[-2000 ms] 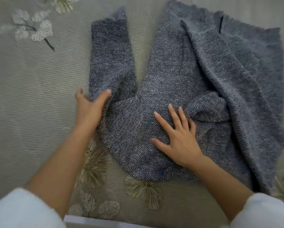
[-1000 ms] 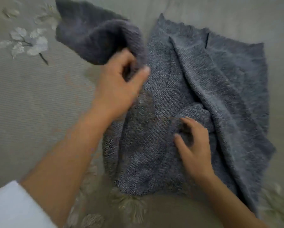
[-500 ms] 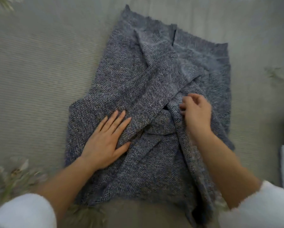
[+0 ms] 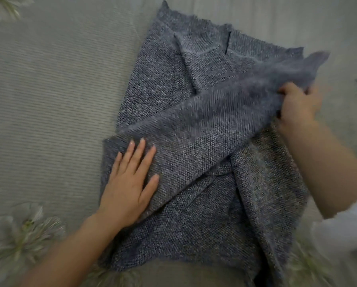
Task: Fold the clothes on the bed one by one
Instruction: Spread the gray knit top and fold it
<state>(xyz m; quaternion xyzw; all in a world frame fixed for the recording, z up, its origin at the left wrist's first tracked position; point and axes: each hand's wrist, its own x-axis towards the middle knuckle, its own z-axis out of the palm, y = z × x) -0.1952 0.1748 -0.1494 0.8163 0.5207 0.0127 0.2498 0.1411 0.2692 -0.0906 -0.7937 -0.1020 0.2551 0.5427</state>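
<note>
Sweater point(image 4: 194, 204) lies flat on the bed point(image 4: 49, 90), its near edge just in front of the person. The left hand point(image 4: 130, 183) rests on the sweater's left part, palm down, fingers straight and spread, pinning the fold there. Farther off to the right, the right hand point(image 4: 297, 106) has its fingers curled round a bunch of the sleeve point(image 4: 245, 94), which is raised off the sweater's body and blurred with motion.

The step in hand, as I judge it, is laying that sleeve across. To do it well, keep the left palm pressing so the body does not drag. Draw the sleeve just taut enough to lose its wrinkles and lay it straight, with its end inside the side line. Then let go and smooth it flat. Loose knit stretches, so pull gently.

Against half a second ago, the left hand has stayed put, as flat as it was. The right hand was then curled at the middle where the folds cross. It has since gone out toward the right edge and lifted the sleeve with it.
</note>
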